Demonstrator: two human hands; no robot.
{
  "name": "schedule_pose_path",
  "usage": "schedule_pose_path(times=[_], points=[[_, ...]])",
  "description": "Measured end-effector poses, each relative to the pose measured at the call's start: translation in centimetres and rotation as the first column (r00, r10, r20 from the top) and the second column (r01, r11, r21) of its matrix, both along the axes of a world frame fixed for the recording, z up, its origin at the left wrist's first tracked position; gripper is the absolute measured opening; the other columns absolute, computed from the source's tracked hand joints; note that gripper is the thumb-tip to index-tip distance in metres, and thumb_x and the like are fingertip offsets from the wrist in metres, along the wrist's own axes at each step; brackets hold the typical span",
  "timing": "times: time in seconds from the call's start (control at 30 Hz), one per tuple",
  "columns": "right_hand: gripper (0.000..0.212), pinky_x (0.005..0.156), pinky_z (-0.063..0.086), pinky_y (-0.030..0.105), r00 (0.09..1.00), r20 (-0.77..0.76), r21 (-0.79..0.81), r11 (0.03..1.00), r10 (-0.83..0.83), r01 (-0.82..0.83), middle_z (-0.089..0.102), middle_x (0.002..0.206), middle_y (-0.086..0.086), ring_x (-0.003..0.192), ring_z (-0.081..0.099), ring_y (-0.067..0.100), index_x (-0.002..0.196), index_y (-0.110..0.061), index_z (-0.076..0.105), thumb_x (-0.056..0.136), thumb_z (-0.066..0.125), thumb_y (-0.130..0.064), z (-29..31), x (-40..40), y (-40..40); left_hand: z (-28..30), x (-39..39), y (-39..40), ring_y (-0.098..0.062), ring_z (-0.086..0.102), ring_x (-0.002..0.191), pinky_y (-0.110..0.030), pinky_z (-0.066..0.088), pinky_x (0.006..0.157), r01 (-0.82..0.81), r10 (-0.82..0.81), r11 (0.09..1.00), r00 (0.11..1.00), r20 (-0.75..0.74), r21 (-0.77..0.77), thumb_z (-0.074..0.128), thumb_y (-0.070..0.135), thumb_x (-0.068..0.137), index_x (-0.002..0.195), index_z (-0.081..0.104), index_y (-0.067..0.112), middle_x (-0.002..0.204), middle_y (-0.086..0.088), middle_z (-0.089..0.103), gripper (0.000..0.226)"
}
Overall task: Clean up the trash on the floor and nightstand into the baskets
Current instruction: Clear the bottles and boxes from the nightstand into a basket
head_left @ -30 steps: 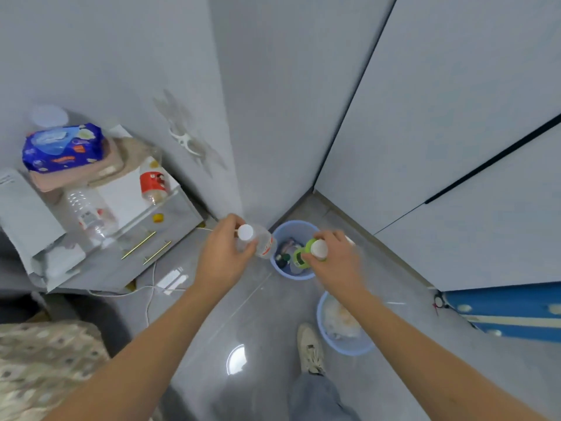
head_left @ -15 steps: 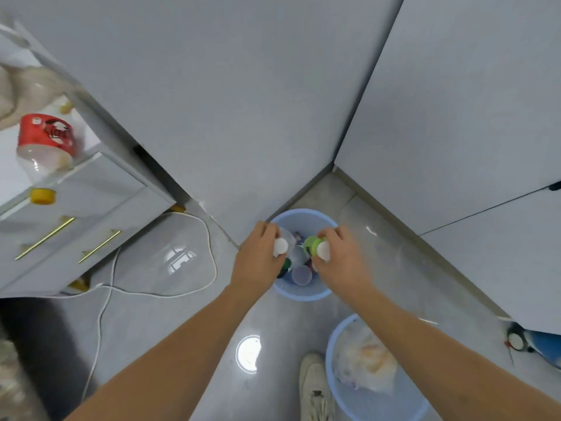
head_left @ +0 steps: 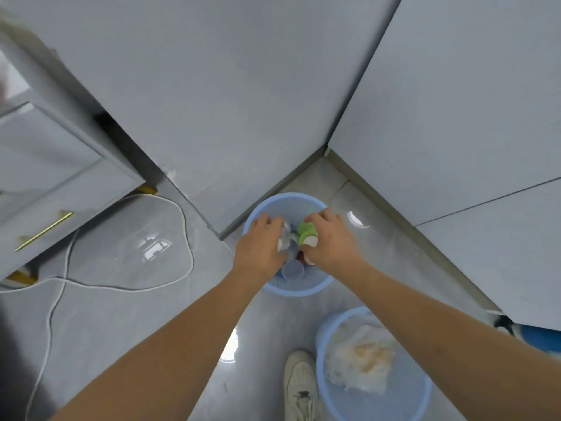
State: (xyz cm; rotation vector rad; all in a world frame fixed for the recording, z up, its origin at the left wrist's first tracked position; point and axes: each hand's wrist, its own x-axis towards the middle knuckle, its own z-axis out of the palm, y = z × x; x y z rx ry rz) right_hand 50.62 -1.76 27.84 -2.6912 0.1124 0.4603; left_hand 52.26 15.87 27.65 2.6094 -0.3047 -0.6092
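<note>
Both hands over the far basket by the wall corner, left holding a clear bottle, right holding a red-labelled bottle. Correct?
Not quite: the head view shows the right hand gripping a green-labelled bottle, not red. The rest holds: left hand holds the clear bottle, both over the far basket.

We have one view only, worn on the head, looking steeply down and forward into a room corner. Both forearms reach away from us; the fingers [head_left: 318, 217] sit near mid-frame over a blue basket [head_left: 296, 291], with a second basket [head_left: 321, 335] nearer us, lower right.
</note>
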Motion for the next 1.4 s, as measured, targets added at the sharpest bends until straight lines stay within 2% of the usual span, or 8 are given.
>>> schedule_pose_path(times=[0.17, 0.33, 0.53, 0.73, 0.93, 1.13, 1.27, 1.4], points=[[0.029, 0.075, 0.036, 0.032, 0.997, 0.071, 0.033, 0.999, 0.007, -0.010, 0.059, 0.111, 0.002, 0.108, 0.053, 0.028, 0.112, -0.015, 0.064, 0.086, 0.071, -0.026, 4.5, -1.4, 3.8, 5.0, -2.3, 3.6, -0.022, 0.054, 0.114, -0.038, 0.052, 0.082, -0.062, 0.068, 0.989, 0.997, 0.042, -0.134, 0.065, 0.043, 0.093, 0.125, 0.054, 0.020, 0.124, -0.002, 0.053, 0.041], [0.023, 0.080, 0.052, 0.042, 0.996, 0.086, 0.082, 0.997, 0.007, -0.014, 0.066, 0.105, 0.001, 0.098, 0.061, 0.025, 0.108, -0.019, 0.065, 0.090, 0.064, -0.033, 13.2, -3.3, 10.1, 14.7, -4.9, 10.6, -0.019, 0.057, 0.111, -0.038, 0.053, 0.085, -0.099, 0.121, 0.979, 0.986, 0.115, -0.180, 0.055, 0.048, 0.096, 0.131, 0.054, 0.026, 0.120, 0.004, 0.060, 0.041], [0.021, 0.075, 0.053, 0.042, 0.973, 0.223, 0.153, 0.983, 0.066, -0.102, 0.064, 0.087, -0.009, 0.083, 0.063, 0.017, 0.094, -0.025, 0.065, 0.087, 0.050, -0.039, 25.6, -6.6, 21.4, 27.0, -8.7, 23.5, -0.018, 0.060, 0.112, -0.038, 0.054, 0.085, -0.192, 0.217, 0.970, 0.961, 0.173, -0.151, 0.049, 0.057, 0.093, 0.124, 0.058, 0.030, 0.118, 0.006, 0.062, 0.042], [0.014, 0.080, 0.052, 0.034, 0.945, 0.241, 0.156, 0.952, 0.221, -0.263, 0.061, 0.098, -0.010, 0.089, 0.062, 0.014, 0.107, -0.027, 0.063, 0.094, 0.061, -0.031, 33.2, -4.8, 33.6, 34.9, -8.8, 38.8, -0.017, 0.058, 0.120, -0.038, 0.053, 0.090, -0.393, 0.410, 0.912, 0.877, 0.252, -0.117, 0.050, 0.056, 0.094, 0.129, 0.058, 0.030, 0.124, 0.006, 0.062, 0.045], [0.032, 0.078, 0.050, 0.032, 0.889, 0.308, 0.120, 0.913, 0.339, -0.390, 0.056, 0.115, -0.005, 0.102, 0.055, 0.014, 0.122, -0.025, 0.060, 0.091, 0.066, -0.028, 31.7, 2.7, 42.3, 34.5, -4.4, 46.8, -0.022, 0.055, 0.118, -0.041, 0.053, 0.086, -0.497, 0.500, 0.862, 0.801, 0.329, -0.100, 0.056, 0.044, 0.095, 0.128, 0.057, 0.025, 0.122, 0.001, 0.061, 0.038], [0.068, 0.083, 0.054, 0.041, 0.767, 0.234, -0.179, 0.802, 0.598, -0.570, 0.044, 0.142, 0.002, 0.126, 0.038, 0.028, 0.131, -0.022, 0.055, 0.067, 0.070, -0.002, 27.3, 11.4, 43.6, 30.1, 1.8, 48.0, -0.029, 0.046, 0.126, -0.039, 0.047, 0.094, -0.305, 0.199, 0.912, 0.914, 0.353, 0.275, 0.064, 0.021, 0.084, 0.130, 0.058, 0.021, 0.132, -0.004, 0.052, 0.047], [0.078, 0.094, 0.047, 0.051, 0.639, 0.176, -0.279, 0.660, 0.749, -0.698, 0.046, 0.147, 0.008, 0.137, 0.038, 0.037, 0.131, -0.021, 0.057, 0.058, 0.079, 0.000, 25.7, 15.0, 43.8, 28.4, 4.3, 49.2, -0.033, 0.021, 0.151, -0.043, 0.024, 0.120, -0.042, -0.113, 0.796, 0.970, 0.216, 0.604, 0.071, 0.010, 0.081, 0.143, 0.047, 0.022, 0.158, -0.012, 0.031, 0.068], [0.075, 0.104, 0.040, 0.052, 0.548, 0.075, -0.324, 0.540, 0.833, -0.777, 0.040, 0.156, 0.007, 0.146, 0.032, 0.036, 0.130, -0.022, 0.060, 0.060, 0.083, -0.004, 23.5, 18.0, 44.0, 26.1, 6.8, 50.2, -0.036, 0.002, 0.156, -0.049, 0.012, 0.126, 0.132, -0.239, 0.672, 0.970, 0.044, 0.728, 0.071, 0.012, 0.085, 0.150, 0.038, 0.024, 0.167, -0.017, 0.011, 0.074]])
